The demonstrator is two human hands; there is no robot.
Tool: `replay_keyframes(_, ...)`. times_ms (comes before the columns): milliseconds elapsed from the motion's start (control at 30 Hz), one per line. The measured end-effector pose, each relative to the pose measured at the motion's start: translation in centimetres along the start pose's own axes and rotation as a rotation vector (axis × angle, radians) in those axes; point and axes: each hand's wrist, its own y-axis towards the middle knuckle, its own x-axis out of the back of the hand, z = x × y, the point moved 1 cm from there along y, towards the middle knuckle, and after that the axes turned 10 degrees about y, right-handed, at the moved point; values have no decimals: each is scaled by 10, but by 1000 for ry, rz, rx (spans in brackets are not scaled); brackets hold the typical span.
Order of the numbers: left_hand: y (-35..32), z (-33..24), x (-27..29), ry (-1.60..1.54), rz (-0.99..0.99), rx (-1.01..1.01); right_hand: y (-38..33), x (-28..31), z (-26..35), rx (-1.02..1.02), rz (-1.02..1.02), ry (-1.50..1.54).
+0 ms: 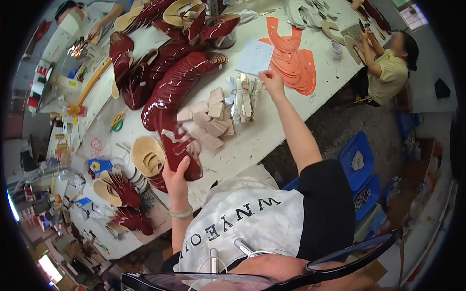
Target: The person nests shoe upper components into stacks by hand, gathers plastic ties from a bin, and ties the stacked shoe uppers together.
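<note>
My left hand point(175, 178) is closed on a glossy dark red shoe upper point(174, 145), thumb on top and fingers hidden below. This piece lies at the near end of a long overlapping row of dark red shoe uppers point(167, 92). Farther right, my right hand point(273, 82) pinches the lower right corner of a white paper pad point(255, 56) with handwriting. The pad partly covers flat orange shoe pieces point(293, 63) fanned out on the table. Between my hands lie bundled beige strips point(209, 119) and a bundle of white strips point(245, 101).
A white worktable point(242, 150) runs across the view. Beige-lined shoe pieces point(148, 155) and green-handled scissors point(117, 122) lie left. Blue bins point(357, 155) stand on the floor at right. One person point(388, 72) works at the right edge, another point(97, 19) at upper left.
</note>
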Motion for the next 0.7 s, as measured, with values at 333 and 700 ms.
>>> replay_keyframes(333,9,33,23,-21,-194,142,76,-50,-60,-561,-268,-509)
replay_keyframes(700,41,33,-1,-67,-53,289,101,-42,-68,-691,-159,-470)
